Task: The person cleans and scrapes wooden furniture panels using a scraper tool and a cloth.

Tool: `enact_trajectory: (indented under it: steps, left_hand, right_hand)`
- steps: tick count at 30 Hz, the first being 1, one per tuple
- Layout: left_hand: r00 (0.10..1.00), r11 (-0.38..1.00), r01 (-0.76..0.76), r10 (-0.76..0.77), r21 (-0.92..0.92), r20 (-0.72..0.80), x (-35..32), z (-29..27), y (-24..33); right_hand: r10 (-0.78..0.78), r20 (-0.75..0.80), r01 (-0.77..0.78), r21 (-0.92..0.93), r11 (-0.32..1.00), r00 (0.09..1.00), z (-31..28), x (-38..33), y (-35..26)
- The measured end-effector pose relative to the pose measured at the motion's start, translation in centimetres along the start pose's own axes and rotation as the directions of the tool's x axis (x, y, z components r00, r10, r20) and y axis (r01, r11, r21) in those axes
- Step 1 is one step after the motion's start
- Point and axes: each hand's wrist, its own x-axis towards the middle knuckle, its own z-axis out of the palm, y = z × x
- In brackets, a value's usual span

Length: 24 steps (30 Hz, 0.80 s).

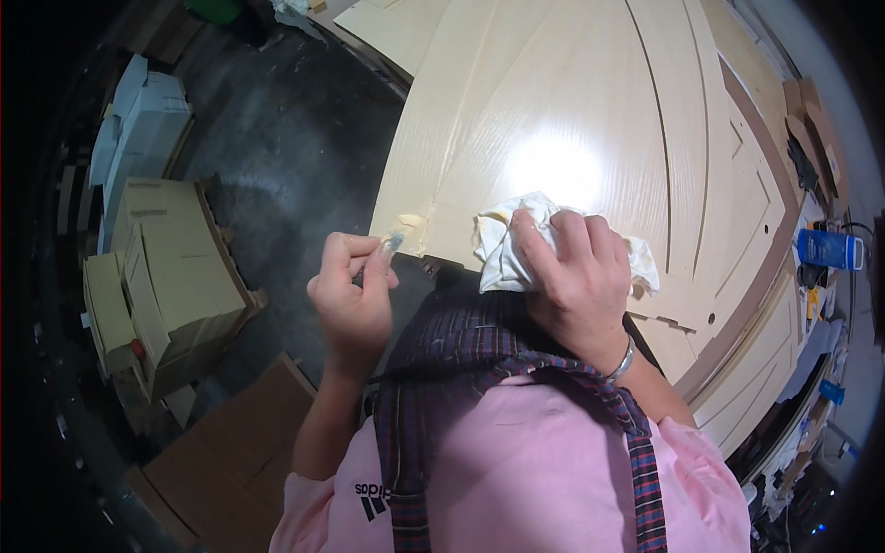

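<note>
Holding white cloth (501,258); cardboard box (189,253) left, contents hidden.

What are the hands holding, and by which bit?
The right hand holds the white cloth across its middle. The left hand pinches a small greyish thing; its held part is hidden.

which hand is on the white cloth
The right hand, with a silvery bracelet at its wrist: it grasps the white cloth, while the left hand pinches a small greyish piece by the beige smear.
</note>
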Motion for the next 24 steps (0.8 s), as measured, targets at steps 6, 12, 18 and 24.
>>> enact_trajectory:
  steps: [6, 12, 18, 24]
  left_hand:
    - [0.998, 0.998, 0.058, -0.058, -0.003, 0.040, -0.1, 0.3, 0.0]
    - [0.957, 0.927, -0.288, 0.273, 0.240, 0.095, 0.0, -0.4, -1.6]
    - [1.000, 0.998, -0.020, 0.021, -0.059, 0.014, 0.0, 0.1, -0.7]
    - [1.000, 0.999, 0.005, -0.005, -0.041, -0.005, -0.4, -0.4, -0.6]
  right_hand:
    - [0.001, -0.005, -0.001, 0.001, 1.000, 1.000, 0.1, -0.1, 0.0]
    - [-0.002, -0.006, 0.002, 0.007, 1.000, 1.000, 0.1, -0.1, 0.0]
    - [-0.005, -0.003, 0.006, 0.005, 1.000, 1.000, 0.1, 0.0, 0.0]
    - [0.013, 0.004, -0.013, 0.020, 1.000, 1.000, 0.1, -0.1, 0.0]
